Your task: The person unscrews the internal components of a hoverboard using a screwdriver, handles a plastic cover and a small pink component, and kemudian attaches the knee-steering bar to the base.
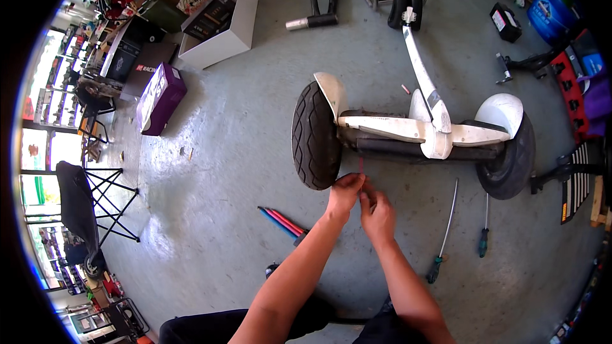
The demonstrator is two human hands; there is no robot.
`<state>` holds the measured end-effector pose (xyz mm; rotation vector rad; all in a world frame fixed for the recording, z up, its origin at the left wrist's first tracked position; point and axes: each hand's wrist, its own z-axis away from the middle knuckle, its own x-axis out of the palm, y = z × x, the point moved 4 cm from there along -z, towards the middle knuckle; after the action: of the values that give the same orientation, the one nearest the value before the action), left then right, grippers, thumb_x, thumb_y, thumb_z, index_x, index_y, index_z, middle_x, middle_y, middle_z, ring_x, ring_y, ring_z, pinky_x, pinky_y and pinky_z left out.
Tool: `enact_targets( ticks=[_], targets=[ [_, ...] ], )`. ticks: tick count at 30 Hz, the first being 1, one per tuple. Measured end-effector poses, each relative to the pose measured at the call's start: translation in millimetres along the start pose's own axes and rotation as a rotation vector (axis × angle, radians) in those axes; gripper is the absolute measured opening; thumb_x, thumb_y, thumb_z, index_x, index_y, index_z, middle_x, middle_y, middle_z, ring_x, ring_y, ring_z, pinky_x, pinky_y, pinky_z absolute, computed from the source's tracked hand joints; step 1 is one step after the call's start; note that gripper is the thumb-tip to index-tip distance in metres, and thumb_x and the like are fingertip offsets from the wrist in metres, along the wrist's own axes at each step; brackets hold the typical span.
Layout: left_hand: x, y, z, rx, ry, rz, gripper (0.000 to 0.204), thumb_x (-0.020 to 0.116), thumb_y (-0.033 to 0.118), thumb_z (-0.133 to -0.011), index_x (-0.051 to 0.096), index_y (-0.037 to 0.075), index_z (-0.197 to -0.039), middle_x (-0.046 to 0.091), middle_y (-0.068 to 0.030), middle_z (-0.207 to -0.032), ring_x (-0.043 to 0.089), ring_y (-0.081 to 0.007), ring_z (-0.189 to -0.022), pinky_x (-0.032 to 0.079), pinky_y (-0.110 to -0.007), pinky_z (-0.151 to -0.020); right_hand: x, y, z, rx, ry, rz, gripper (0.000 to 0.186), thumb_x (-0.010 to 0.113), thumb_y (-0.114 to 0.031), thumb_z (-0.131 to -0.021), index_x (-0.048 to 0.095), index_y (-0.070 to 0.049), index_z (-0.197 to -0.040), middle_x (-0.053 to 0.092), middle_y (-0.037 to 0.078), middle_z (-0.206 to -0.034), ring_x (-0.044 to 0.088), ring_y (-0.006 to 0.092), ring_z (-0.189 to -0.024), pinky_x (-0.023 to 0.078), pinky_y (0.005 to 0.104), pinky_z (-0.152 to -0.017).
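Observation:
A white two-wheeled self-balancing scooter (382, 126) rests on the grey floor, its steering stem (417, 64) pointing away from me. My left hand (344, 194) and my right hand (377, 213) meet with fingers closed just below its left tyre (312, 134). A thin pink strip (361, 164) shows above my fingertips; what exactly they grip is hidden. Red and blue stick-like pieces (284, 222) lie left of my hands. To the right lie a long screwdriver (438, 262) and a shorter screwdriver (484, 242).
A purple box (161, 99) and white carton (217, 51) stand back left, near a folding chair (76, 197). Metal frames (322, 0) are at the top; a black battery-like box (505, 22), blue bin (548, 9) and red equipment (567, 95) are at the right.

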<state>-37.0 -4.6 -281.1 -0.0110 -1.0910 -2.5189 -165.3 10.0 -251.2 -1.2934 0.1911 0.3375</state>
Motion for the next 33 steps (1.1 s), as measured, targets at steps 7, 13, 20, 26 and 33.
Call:
enact_targets(
  ticks=[7,13,20,26,33],
  targets=[
    [3.4,-1.7,1.0,0.033,0.037,-0.024,0.022,0.065,0.022,-0.102,0.072,0.003,-0.110,0.076,-0.0093,-0.098,0.064,-0.0157,-0.091,0.049,-0.032,-0.079,-4.5,-22.3,-4.0,-0.243,-0.017,0.639,0.029,0.071,-0.028,-0.093,0.065,-0.003,-0.080,0.068,0.019,-0.074,0.070,0.0370,-0.065,0.056,0.0455,-0.059],
    [3.2,0.7,4.4,0.030,0.017,-0.003,0.025,0.063,0.022,-0.103,0.071,0.001,-0.113,0.076,-0.0106,-0.100,0.064,-0.0162,-0.092,0.049,-0.031,-0.079,14.4,3.1,-2.8,-0.384,-0.089,0.551,0.032,0.062,-0.029,-0.101,0.064,-0.003,-0.083,0.068,0.014,-0.073,0.067,0.0317,-0.057,0.052,0.0422,-0.052],
    [4.6,3.0,3.0,0.073,0.015,0.006,0.023,0.061,0.016,-0.104,0.069,-0.001,-0.116,0.075,-0.0133,-0.102,0.066,-0.0198,-0.095,0.053,-0.034,-0.085,18.5,33.5,-0.2,0.411,-0.262,-0.694,0.031,0.054,-0.027,-0.106,0.062,-0.004,-0.088,0.063,0.004,-0.074,0.055,0.0200,-0.051,0.044,0.0373,-0.048],
    [7.3,-1.2,4.5,0.044,0.065,0.090,0.019,0.063,0.016,-0.102,0.071,0.001,-0.111,0.075,-0.0097,-0.095,0.066,-0.0163,-0.080,0.054,-0.034,-0.069,-0.8,-17.5,5.7,-0.358,0.136,0.317,0.026,0.062,-0.027,-0.101,0.062,-0.005,-0.087,0.067,0.010,-0.077,0.065,0.0290,-0.058,0.050,0.0411,-0.051],
    [3.7,0.5,5.4,0.074,0.099,0.063,0.022,0.065,0.016,-0.101,0.071,0.000,-0.115,0.074,-0.0106,-0.097,0.065,-0.0159,-0.084,0.052,-0.032,-0.077,10.7,0.7,2.2,-0.076,-0.019,0.090,0.028,0.061,-0.027,-0.102,0.061,-0.005,-0.085,0.062,0.009,-0.073,0.059,0.0248,-0.054,0.046,0.0366,-0.049]
  ],
)
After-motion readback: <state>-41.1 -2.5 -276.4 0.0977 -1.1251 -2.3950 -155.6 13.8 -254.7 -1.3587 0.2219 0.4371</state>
